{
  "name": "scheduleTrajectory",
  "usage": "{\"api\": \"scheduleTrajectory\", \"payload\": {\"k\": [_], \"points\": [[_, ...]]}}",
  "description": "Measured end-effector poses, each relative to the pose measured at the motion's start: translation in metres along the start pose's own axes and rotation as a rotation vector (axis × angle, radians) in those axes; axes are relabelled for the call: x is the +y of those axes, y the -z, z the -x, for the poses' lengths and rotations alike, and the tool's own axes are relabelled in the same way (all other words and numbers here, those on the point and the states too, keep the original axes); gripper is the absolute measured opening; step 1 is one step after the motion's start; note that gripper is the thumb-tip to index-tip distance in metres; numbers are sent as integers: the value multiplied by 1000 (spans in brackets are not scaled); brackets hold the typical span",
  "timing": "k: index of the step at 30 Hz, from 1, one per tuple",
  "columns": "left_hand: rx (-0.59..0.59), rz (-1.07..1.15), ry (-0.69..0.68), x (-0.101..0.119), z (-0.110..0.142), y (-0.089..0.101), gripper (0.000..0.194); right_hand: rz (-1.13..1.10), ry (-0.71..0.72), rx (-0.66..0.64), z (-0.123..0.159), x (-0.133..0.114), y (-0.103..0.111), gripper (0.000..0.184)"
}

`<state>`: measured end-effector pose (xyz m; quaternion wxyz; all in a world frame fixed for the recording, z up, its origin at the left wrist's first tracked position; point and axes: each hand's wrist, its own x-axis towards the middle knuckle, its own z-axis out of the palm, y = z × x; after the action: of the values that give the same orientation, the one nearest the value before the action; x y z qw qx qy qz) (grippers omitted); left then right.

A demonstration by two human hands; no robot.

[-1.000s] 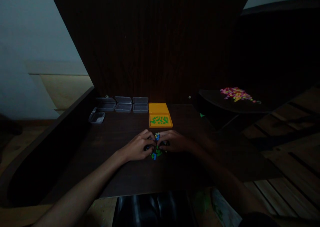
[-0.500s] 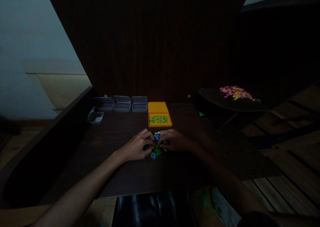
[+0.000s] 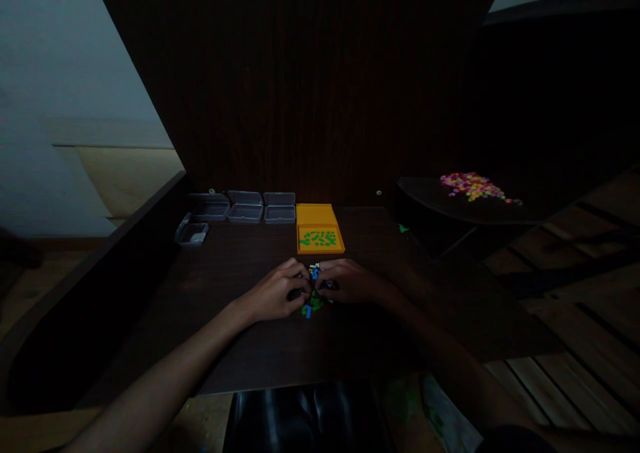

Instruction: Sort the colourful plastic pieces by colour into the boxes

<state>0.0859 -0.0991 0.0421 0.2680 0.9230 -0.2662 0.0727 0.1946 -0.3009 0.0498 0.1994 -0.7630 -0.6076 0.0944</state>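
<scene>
A small heap of toy-brick-like pieces lies on the dark table between my hands, with green pieces (image 3: 316,302) at its near side. A blue piece (image 3: 308,312) sits at the near edge, and small pale pieces (image 3: 315,266) show at the far end. From the left, my left hand (image 3: 284,289) is closed, its fingertips curled in at the heap. My right hand (image 3: 347,281) meets the heap from the other side, fingers bent and thumb close to them. Whatever the fingertips hold is too small and dark to make out.
Beyond the hands stands an open yellow box (image 3: 342,247) with many green pieces inside. Open clear plastic cases (image 3: 280,216) line the back left, and a smaller clear case (image 3: 193,235) stands nearer. Pink and yellow beads (image 3: 473,185) lie on a raised shelf (image 3: 425,193) at right.
My right hand's fingertips have shifted slightly at the heap. My left hand stays almost where it was, and the boxes have not moved.
</scene>
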Motion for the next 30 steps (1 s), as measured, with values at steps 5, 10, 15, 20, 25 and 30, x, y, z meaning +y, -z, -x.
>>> {"api": "scheduleTrajectory", "payload": {"k": [5, 10, 15, 20, 25, 30], "points": [[1, 21, 2, -1, -1, -1, 12, 24, -38, -31, -1, -5, 2, 10], [1, 24, 7, 1, -3, -2, 13, 33, -62, -25, 0, -7, 1, 10], [17, 28, 6, 1, -3, -3, 13, 22, -33, -38, -1, -8, 0, 10], [6, 22, 14, 1, -4, -4, 14, 1, 24, 49, -3, -1, 6, 13], [49, 19, 22, 3, -5, 0, 13, 28, -37, 166, -10, 15, 20, 11], [107, 19, 35, 2, -5, 2, 14, 89, -126, 156, -26, 30, 37, 12]]}}
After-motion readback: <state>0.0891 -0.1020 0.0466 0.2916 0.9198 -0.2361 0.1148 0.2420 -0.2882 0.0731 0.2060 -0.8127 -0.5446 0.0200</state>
